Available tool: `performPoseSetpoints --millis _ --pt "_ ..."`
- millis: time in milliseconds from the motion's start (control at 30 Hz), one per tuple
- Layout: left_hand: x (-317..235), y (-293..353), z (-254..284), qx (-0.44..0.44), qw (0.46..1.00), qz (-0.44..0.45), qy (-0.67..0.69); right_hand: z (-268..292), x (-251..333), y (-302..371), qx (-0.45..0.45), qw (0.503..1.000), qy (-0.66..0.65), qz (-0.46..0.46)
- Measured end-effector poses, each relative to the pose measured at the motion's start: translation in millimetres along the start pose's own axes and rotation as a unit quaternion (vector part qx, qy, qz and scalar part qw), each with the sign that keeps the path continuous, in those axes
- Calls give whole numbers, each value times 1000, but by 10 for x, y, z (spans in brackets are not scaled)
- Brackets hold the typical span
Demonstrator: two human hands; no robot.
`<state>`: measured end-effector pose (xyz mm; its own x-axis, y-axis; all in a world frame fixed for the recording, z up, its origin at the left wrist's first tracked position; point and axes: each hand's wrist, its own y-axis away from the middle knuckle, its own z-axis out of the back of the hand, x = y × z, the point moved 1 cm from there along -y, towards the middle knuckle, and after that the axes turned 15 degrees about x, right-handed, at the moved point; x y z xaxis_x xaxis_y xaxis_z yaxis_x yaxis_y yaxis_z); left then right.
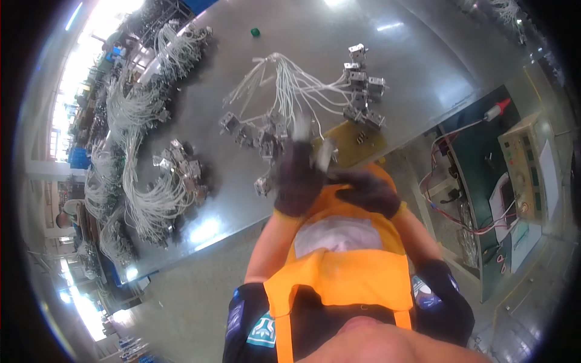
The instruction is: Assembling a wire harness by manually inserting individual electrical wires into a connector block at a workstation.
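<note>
My left hand point(298, 181), in a dark glove with a yellowish cuff, is raised at the table's near edge. Its fingers close on a small metal block point(325, 155), partly smeared by motion; a pale blurred shape stands above the fingers. Just right of it is my right hand point(369, 192), gloved alike, its fingers stretched toward the block; contact cannot be told. Beyond my hands lies a bundle of white wires point(290, 85). Metal blocks sit at the wire ends, one cluster point(263, 136) on the left and another point(361, 88) on the right.
The metal table point(423, 54) carries a yellowish plate point(354, 144) with small parts, a green piece point(255, 32) and heaps of wired blocks point(142, 206) at left. At right stand an instrument box point(521, 169), a red-tipped probe point(497, 109) and scissors point(501, 261).
</note>
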<state>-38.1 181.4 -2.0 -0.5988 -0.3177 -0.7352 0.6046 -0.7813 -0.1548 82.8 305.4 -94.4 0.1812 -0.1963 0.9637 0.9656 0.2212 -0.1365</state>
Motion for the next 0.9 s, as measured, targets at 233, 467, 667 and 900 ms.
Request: performPoseSetpoints --millis 233,467,667,900 --pt "564 -498 102 62 939 -36 -336 396 -187 -109 -142 982 5 -123" --pt "717 -452 -694 -104 989 -31 -105 463 -486 -393 -325 873 358 67" --pt "717 -73 -341 45 858 88 505 1059 -157 -121 -260 936 -148 -188" --pt "628 -12 -710 1 998 44 34 841 134 -77 -161 934 -184 -262"
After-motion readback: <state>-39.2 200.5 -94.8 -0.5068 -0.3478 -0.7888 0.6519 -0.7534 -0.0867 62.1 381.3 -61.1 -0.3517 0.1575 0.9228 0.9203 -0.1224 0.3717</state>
